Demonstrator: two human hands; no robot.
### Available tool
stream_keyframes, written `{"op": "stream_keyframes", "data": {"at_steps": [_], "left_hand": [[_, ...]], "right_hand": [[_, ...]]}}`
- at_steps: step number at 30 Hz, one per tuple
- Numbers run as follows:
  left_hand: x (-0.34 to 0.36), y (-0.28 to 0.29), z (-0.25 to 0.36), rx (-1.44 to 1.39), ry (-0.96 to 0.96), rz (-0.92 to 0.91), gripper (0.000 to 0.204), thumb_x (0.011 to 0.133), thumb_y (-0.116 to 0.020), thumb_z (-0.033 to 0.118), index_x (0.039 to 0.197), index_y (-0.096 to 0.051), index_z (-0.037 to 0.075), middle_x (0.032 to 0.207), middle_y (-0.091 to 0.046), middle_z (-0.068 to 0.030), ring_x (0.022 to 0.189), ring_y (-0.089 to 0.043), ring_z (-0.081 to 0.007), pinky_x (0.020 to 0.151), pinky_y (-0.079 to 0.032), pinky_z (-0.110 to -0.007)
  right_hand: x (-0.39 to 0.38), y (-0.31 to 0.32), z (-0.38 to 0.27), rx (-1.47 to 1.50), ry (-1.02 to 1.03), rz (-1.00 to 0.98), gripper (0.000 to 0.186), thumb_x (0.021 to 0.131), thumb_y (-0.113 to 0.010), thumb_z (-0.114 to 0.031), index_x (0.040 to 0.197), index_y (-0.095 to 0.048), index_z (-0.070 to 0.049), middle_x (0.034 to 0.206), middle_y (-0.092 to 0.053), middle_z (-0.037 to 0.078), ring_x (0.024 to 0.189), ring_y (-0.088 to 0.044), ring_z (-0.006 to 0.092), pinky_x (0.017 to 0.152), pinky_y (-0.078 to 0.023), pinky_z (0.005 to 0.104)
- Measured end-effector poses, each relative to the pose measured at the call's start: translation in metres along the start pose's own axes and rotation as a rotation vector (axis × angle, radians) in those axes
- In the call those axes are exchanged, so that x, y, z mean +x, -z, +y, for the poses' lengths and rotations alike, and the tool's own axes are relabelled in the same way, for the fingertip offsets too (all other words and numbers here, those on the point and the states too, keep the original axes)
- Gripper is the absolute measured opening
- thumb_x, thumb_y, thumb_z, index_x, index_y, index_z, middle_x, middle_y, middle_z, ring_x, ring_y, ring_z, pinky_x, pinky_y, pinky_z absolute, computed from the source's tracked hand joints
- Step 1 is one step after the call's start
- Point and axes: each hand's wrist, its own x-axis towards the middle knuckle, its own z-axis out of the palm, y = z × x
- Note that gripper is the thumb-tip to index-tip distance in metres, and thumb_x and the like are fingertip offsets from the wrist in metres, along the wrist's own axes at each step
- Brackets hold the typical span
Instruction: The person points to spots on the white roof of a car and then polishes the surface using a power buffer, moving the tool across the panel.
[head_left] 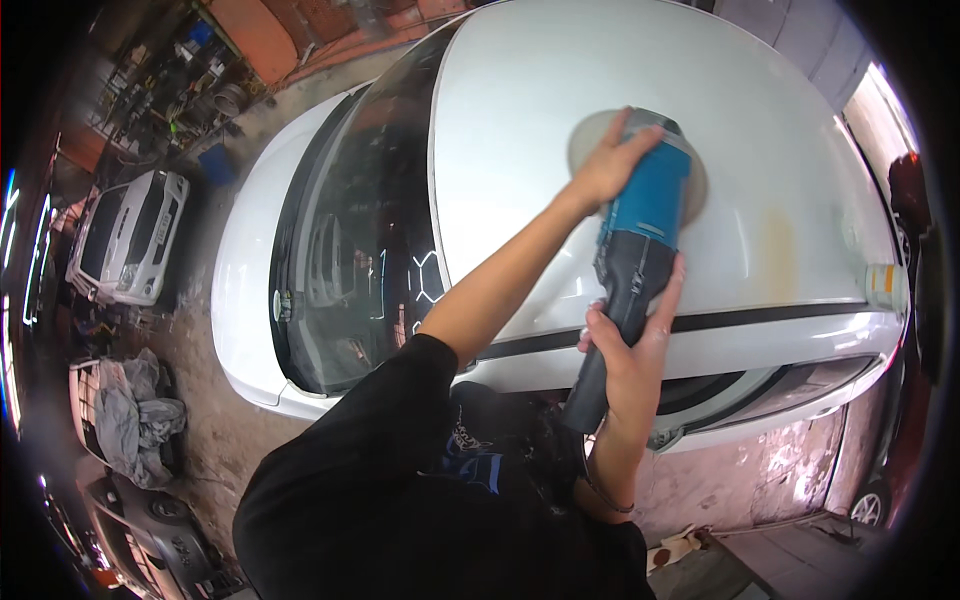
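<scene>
A blue and black car polisher lies across the white car roof, its round pale pad against the paint. My left hand is closed over the polisher's head, with the thumb and fingers gripping the front. Lower down, my right hand wraps around the black rear handle, one finger stretched along its side. A yellowish smear marks the roof to the right of the tool. Part of the pad is hidden under the tool and my left hand.
A clear container with a yellow label stands at the roof's right edge. The car's windscreen and white bonnet lie to the left. Farther left are another white car and a grey crumpled cover. A wall stands close at lower right.
</scene>
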Motion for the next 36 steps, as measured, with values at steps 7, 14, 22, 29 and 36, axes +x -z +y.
{"op": "stream_keyframes", "data": {"at_steps": [7, 14, 22, 29, 36], "left_hand": [[0.001, 0.012, -0.009, -0.029, -0.011, 0.013, 0.099, 0.089, -0.061, 0.060, 0.159, -0.020, 0.004, 0.148, -0.044, -0.0307, 0.132, -0.050, -0.0369, 0.110, -0.040, -0.037], [-0.037, 0.140, -0.029, -0.018, -0.028, 0.324, 0.093, 0.092, -0.059, 0.058, 0.158, -0.022, 0.004, 0.150, -0.041, -0.0289, 0.137, -0.045, -0.0346, 0.114, -0.036, -0.038], [-0.091, 0.215, -0.025, 0.063, -0.001, 0.636, 0.090, 0.093, -0.055, 0.061, 0.159, -0.023, 0.007, 0.156, -0.035, -0.0249, 0.145, -0.034, -0.0334, 0.119, -0.026, -0.037], [-0.063, 0.307, -0.082, 0.418, -0.197, 0.578, 0.052, 0.103, -0.046, 0.043, 0.138, -0.056, 0.006, 0.145, -0.051, -0.0189, 0.141, -0.039, -0.0301, 0.121, -0.023, -0.041], [0.010, 0.273, -0.036, -0.135, 0.134, 0.418, 0.099, 0.092, -0.058, 0.058, 0.160, -0.014, 0.001, 0.163, -0.022, -0.0169, 0.148, -0.028, -0.0267, 0.119, -0.025, -0.036]], "right_hand": [[0.008, 0.005, 0.008, 0.000, 0.010, -0.032, 0.104, 0.082, -0.064, 0.006, 0.160, 0.004, -0.011, 0.088, -0.061, 0.010, 0.068, -0.058, 0.0127, 0.062, -0.052, 0.0285], [0.031, -0.054, 0.043, -0.032, -0.142, -0.372, 0.104, 0.080, -0.066, 0.005, 0.161, -0.002, -0.012, 0.112, -0.055, 0.012, 0.077, -0.057, 0.0138, 0.063, -0.052, 0.0271], [0.048, -0.102, 0.048, -0.067, -0.250, -0.607, 0.104, 0.082, -0.065, 0.007, 0.161, -0.002, -0.014, 0.111, -0.056, 0.013, 0.067, -0.056, 0.0131, 0.062, -0.051, 0.0275], [0.085, -0.118, 0.071, -0.076, -0.150, -0.740, 0.102, 0.081, -0.065, 0.004, 0.161, -0.004, -0.011, 0.117, -0.055, 0.015, 0.079, -0.061, 0.0187, 0.071, -0.054, 0.0316], [0.136, -0.114, 0.072, -0.179, 0.079, -0.524, 0.110, 0.079, -0.069, -0.013, 0.160, 0.005, -0.008, 0.148, -0.043, 0.028, 0.106, -0.066, 0.0361, 0.093, -0.051, 0.0378]]}}
